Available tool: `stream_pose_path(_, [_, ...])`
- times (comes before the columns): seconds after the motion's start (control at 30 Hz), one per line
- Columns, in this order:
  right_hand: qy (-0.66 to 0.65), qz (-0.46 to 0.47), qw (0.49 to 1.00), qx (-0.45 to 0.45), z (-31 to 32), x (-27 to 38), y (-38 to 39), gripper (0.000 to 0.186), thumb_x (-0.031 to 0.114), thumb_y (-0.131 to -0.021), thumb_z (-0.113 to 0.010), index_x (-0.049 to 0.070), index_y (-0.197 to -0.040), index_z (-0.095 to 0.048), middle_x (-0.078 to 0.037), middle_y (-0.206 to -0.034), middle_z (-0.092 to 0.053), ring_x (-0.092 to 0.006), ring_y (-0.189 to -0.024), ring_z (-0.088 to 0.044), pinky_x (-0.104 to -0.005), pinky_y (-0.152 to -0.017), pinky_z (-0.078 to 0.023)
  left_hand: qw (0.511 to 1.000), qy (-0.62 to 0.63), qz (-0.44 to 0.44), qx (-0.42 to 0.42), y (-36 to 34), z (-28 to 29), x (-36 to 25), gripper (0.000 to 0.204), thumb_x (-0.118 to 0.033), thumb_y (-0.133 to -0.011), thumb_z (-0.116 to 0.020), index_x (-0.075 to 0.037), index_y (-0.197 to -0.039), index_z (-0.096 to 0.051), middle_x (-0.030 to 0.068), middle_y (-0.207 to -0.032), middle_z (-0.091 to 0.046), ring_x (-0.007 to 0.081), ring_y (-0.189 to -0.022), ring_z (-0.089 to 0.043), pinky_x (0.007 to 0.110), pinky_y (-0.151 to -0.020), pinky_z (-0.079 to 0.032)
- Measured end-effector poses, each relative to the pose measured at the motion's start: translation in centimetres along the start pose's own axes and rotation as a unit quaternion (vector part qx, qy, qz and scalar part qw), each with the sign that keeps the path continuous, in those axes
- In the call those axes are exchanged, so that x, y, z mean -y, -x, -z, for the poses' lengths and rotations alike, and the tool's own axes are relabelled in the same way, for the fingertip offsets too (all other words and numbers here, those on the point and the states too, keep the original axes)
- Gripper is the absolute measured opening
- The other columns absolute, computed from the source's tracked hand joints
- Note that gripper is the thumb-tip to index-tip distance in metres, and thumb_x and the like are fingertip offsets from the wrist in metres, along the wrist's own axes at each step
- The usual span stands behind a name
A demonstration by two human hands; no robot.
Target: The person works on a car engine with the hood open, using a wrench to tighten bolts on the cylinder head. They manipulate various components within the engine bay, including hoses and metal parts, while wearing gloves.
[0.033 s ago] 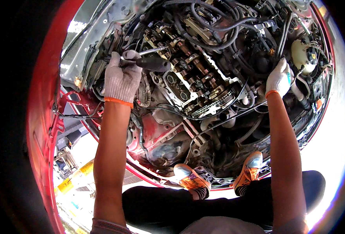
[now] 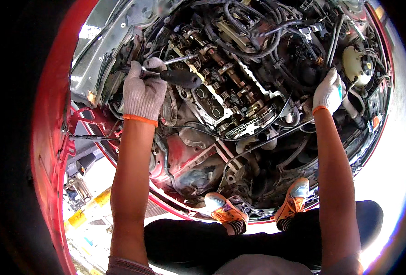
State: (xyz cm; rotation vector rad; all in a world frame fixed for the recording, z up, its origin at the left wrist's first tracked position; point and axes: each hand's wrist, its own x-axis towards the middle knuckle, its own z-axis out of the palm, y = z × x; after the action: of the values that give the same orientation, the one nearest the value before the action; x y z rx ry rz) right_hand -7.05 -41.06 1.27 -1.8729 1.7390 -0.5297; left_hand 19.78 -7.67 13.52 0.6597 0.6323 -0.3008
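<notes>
My left hand point(image 2: 143, 94), in a pale knit glove with an orange cuff, is closed on a black-handled tool point(image 2: 181, 79) with a short metal shank. A slim chrome bar point(image 2: 177, 59) also runs out from beside its fingers toward the engine; its far end reaches the edge of the valve train. Beyond lies the uncovered engine top, with camshafts point(image 2: 226, 68) and a timing chain point(image 2: 251, 126). On the right, my gloved right hand point(image 2: 328, 94) is closed among black hoses point(image 2: 335, 43); its fingertips are partly hidden, so I cannot make out what they grip.
A yellowed fluid reservoir point(image 2: 352, 66) stands just right of my right hand. Corrugated hoses point(image 2: 267, 34) loop across the far side. A thin black cable point(image 2: 258, 143) crosses the near engine bay. My orange shoes point(image 2: 226, 208) rest on its front edge. Red bodywork point(image 2: 51, 137) borders the left.
The black handle in my left hand has swung down very slightly. My right hand holds its place among the hoses.
</notes>
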Motion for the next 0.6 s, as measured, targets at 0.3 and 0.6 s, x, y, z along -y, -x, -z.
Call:
stream_pose_path(0.3, [0.017,0.006,1.000,0.006,0.1,0.3,0.0,0.063,0.055,-0.112,-0.040,0.003,-0.131,-0.071,-0.021,-0.126,-0.074,-0.0392,-0.118,-0.069,-0.0459,-0.104,-0.050,0.986,-0.072,0.129,0.077,0.1,-0.1,-0.9,0.019,-0.018,-0.110,-0.060,-0.002,-0.100,-0.057,-0.0068,-0.067,-0.037,0.0038,-0.049,-0.032,0.022,-0.040,-0.026])
stream_pose_path(0.6, [0.019,0.023,0.999,-0.023,-0.3,-0.3,-0.2,0.060,0.054,-0.112,-0.040,0.006,-0.126,-0.073,-0.020,-0.117,-0.076,-0.0407,-0.110,-0.071,-0.0472,-0.097,-0.052,0.963,-0.254,0.077,0.049,0.7,0.3,-1.6,0.003,-0.005,-0.105,-0.062,-0.004,-0.106,-0.060,-0.0106,-0.064,-0.031,0.0002,-0.046,-0.026,0.021,-0.037,-0.018])
